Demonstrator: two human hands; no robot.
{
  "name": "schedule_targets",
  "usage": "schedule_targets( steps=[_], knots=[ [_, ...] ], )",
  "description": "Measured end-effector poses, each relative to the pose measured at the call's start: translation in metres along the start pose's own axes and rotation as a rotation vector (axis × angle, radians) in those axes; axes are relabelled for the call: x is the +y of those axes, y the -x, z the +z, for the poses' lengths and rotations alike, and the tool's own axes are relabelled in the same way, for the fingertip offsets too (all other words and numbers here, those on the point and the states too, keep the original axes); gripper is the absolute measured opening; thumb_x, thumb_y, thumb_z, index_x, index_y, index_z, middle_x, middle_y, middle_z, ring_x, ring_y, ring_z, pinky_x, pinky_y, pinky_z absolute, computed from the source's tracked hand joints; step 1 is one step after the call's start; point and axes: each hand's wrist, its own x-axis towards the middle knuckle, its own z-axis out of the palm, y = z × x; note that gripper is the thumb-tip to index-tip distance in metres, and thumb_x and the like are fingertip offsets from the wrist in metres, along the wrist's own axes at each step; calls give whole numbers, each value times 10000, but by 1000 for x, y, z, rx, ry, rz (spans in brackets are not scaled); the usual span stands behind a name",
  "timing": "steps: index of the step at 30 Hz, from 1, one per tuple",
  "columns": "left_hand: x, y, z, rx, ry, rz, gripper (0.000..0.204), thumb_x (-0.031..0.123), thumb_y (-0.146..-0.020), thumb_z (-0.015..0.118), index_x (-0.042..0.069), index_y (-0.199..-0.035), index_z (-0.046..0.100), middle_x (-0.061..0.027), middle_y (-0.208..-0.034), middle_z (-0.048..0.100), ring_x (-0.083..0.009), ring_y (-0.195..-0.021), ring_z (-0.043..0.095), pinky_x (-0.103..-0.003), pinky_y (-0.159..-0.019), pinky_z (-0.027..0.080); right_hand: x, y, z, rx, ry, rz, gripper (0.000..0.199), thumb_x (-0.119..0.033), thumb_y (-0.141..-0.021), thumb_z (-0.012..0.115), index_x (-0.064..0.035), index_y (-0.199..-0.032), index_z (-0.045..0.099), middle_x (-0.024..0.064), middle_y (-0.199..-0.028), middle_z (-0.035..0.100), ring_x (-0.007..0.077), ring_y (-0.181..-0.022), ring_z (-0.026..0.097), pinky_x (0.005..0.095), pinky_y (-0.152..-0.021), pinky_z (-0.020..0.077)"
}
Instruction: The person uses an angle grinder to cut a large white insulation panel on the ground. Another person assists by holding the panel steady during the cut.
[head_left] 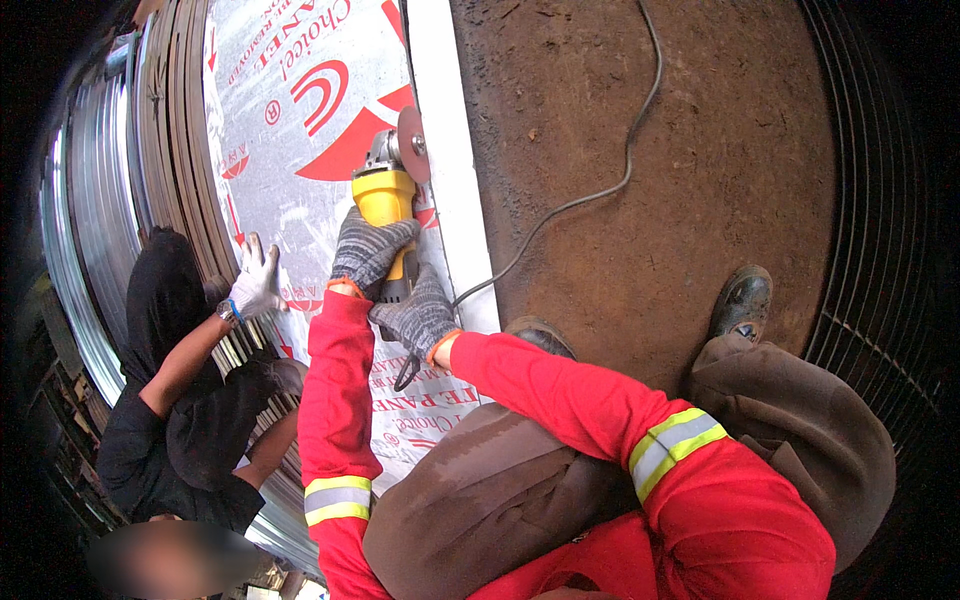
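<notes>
Both my hands, in grey knit gloves with orange cuffs, are closed round a yellow angle grinder (384, 196). My left hand (371, 247) wraps the body just behind the metal head. Lower down, my right hand (418, 314) grips the rear of the tool, where the cord comes out. The reddish cutting disc (412, 145) stands on edge over the right side of a panel covered in printed white, red and grey film (300, 215). Beside it runs a dark lengthwise line, with a plain white strip (458, 170) on its right. Whether the disc touches the panel I cannot tell.
A co-worker in dark clothes (128, 440) crouches at the left, one white-gloved hand (257, 278) flat on the panel. Long brown bars (180, 130) and shiny metal lengths (95, 200) lie beyond. The grey power cord (575, 203) crosses the brown dirt ground (700, 170) near my boots.
</notes>
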Motion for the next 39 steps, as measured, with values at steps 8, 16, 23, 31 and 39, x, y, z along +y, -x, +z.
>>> schedule_targets(
  steps=[8,16,23,31,39],
  knots=[
    [-5,7,-1,-18,-35,10,449,143,-737,764,32,-1121,561,-67,-908,651,-177,-738,630,-320,-664,538,13,1,3,-62,-67,50,898,-291,-592,900,38,-1262,401,249,-1157,591,378,-1090,596,423,-955,474],
    [-9,12,0,-11,-54,18,448,137,-736,759,26,-1119,553,-71,-897,651,-181,-725,630,-320,-660,540,9,13,1,1,1,10,906,-270,-591,896,43,-1275,391,245,-1171,588,373,-1097,595,419,-963,471],
    [-17,18,0,6,-47,-1,453,117,-726,765,26,-1113,550,-74,-888,647,-189,-715,632,-330,-650,545,14,19,4,9,5,12,899,-287,-587,897,37,-1267,406,241,-1149,599,370,-1078,602,425,-950,476],
    [-18,31,1,8,-34,-16,481,133,-720,784,22,-1123,546,-80,-903,647,-191,-732,635,-330,-658,549,18,29,5,22,73,11,900,-341,-587,890,38,-1249,413,249,-1146,596,383,-1090,595,430,-947,473],
    [-21,38,0,16,-73,-2,498,140,-713,788,12,-1127,543,-85,-918,647,-192,-742,634,-329,-665,551,24,32,5,-39,-5,31,889,-301,-593,895,41,-1248,400,253,-1155,589,384,-1095,592,425,-952,470]
  ],
)
